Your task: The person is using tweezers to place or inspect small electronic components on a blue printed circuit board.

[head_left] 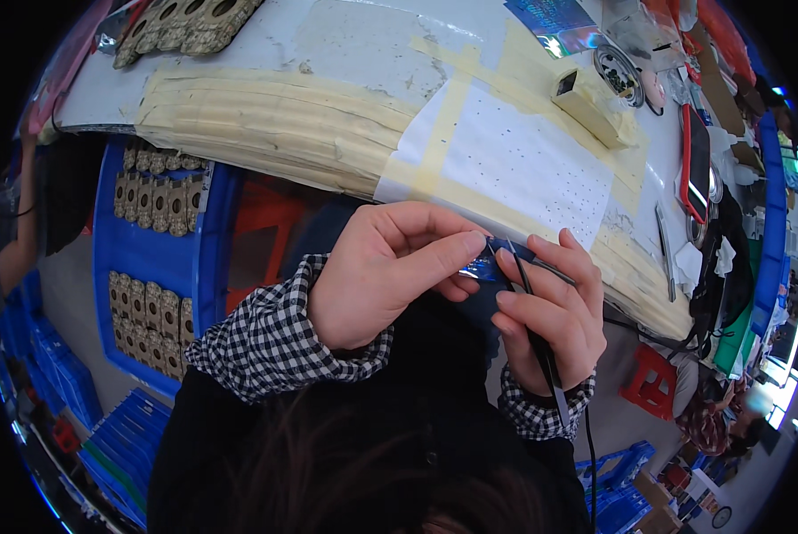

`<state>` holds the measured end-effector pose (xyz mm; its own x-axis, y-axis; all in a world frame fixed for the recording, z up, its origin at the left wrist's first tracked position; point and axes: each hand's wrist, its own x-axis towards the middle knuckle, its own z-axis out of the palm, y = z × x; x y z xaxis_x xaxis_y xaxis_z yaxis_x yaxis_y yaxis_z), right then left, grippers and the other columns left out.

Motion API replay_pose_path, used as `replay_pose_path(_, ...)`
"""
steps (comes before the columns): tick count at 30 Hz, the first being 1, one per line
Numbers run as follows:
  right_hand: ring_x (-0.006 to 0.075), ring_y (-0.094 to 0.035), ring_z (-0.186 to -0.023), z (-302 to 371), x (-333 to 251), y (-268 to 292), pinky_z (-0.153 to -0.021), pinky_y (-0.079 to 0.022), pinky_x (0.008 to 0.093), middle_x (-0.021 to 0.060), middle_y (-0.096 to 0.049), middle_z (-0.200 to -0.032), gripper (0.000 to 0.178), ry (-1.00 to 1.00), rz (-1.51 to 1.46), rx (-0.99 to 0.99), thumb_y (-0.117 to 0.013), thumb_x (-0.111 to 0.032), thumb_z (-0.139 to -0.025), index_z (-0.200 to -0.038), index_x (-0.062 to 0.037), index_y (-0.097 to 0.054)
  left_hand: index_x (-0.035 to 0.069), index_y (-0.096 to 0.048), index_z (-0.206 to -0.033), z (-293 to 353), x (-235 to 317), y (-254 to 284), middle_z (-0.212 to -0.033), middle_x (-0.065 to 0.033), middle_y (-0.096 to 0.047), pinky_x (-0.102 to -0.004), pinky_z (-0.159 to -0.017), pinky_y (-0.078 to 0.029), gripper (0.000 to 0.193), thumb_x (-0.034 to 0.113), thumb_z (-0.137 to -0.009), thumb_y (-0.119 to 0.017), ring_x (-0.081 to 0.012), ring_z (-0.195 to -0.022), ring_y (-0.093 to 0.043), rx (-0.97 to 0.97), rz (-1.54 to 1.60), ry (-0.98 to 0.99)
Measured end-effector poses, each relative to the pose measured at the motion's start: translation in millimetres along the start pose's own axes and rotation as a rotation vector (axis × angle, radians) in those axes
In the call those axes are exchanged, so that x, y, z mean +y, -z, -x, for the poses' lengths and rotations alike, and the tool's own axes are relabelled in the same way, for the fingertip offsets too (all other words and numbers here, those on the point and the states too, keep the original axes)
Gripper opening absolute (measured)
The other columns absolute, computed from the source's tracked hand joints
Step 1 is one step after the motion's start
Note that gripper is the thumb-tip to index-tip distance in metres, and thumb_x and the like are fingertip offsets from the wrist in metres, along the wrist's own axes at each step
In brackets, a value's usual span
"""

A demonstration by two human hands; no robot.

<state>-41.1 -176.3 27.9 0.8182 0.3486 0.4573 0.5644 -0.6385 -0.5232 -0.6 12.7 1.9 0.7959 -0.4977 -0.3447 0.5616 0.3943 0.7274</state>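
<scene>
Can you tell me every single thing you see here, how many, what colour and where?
Shiny piece: 1, blue, in the left hand
Tweezers: 1, black and silver, in the right hand
Table: 1, white, across the top
Dotted sheet: 1, white, taped on the table
Box: 1, cream, near the sheet
Slim tool: 1, silver, right side of the table
Mottled cases: many, tan, in the tray and top left
Tray: 1, blue, left
Stools: at least 2, red, right and under the table
Crates: several, blue, lower corners
Far-right clutter: too small to count
Sleeves: 2, black-and-white checked, at the wrists
Left hand: 1, bare, centre
Right hand: 1, bare, right of centre
</scene>
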Motion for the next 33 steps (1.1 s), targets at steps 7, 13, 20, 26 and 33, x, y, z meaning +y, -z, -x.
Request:
replay_pose_path(7, 0.0313, -0.061, -0.103, -1, 0, -4, -0.096, -0.043, 0.0508, 0.0105, -0.068, -0.099, 0.024, -0.002, 0.013, 0.018, -0.078, -0.011, -0.069, -0.090, -0.0095, -0.065, -0.002, -0.064, -0.100, 0, -1, -1, -0.088, -0.0089, -0.068, -0.0211, -0.063, -0.053, 0.017, 0.010, -0.091, -0.059, -0.0099, -0.073, -0.064, 0.026, -0.043, -0.035)
replay_pose_path(13, 0.0307, -0.062, -0.102, -2, -2, -6, -0.096, -0.044, 0.0507, 0.0115, -0.068, -0.098, 0.022, -0.019, 0.018, 0.032, -0.077, -0.010, -0.070, -0.089, -0.0086, -0.065, -0.002, -0.065, -0.099, 0, -2, -2, -0.087, -0.0079, -0.068, -0.0212, -0.063, -0.052, 0.015, 0.009, -0.091, -0.059, -0.0089, -0.072, -0.063, 0.041, -0.086, -0.068)
replay_pose_path(20, 0.0303, -0.062, -0.101, -2, -1, -7, -0.096, -0.044, 0.0504, 0.0116, -0.068, -0.097, 0.021, 0.003, 0.032, 0.044, -0.077, -0.013, -0.071, -0.089, -0.0087, -0.065, -0.002, -0.064, -0.101, 0, -3, -1, -0.088, -0.0083, -0.068, -0.0208, -0.063, -0.052, 0.016, 0.010, -0.091, -0.059, -0.0099, -0.072, -0.064, 0.026, -0.041, -0.042)
replay_pose_path(26, 0.0292, -0.062, -0.101, 3, -1, -8, -0.096, -0.043, 0.0499, 0.0116, -0.068, -0.099, 0.024, 0.032, 0.043, 0.059, -0.076, -0.022, -0.073, -0.090, -0.0102, -0.065, 0.000, -0.063, -0.102, 0, -4, 0, -0.090, -0.0086, -0.068, -0.0203, -0.063, -0.053, 0.017, 0.012, -0.092, -0.057, -0.0105, -0.073, -0.064, 0.000, 0.172, 0.078)
replay_pose_path(33, 0.0272, -0.063, -0.100, 7, 0, -13, -0.095, -0.045, 0.0467, 0.0104, -0.069, -0.098, 0.032, 0.057, 0.100, 0.097, -0.075, -0.023, -0.075, -0.101, -0.0079, -0.066, 0.000, -0.064, -0.101, 0, -4, -1, -0.089, -0.0081, -0.067, -0.0203, -0.063, -0.053, 0.017, 0.012, -0.092, -0.056, -0.0102, -0.073, -0.064, -0.003, 0.178, 0.081)
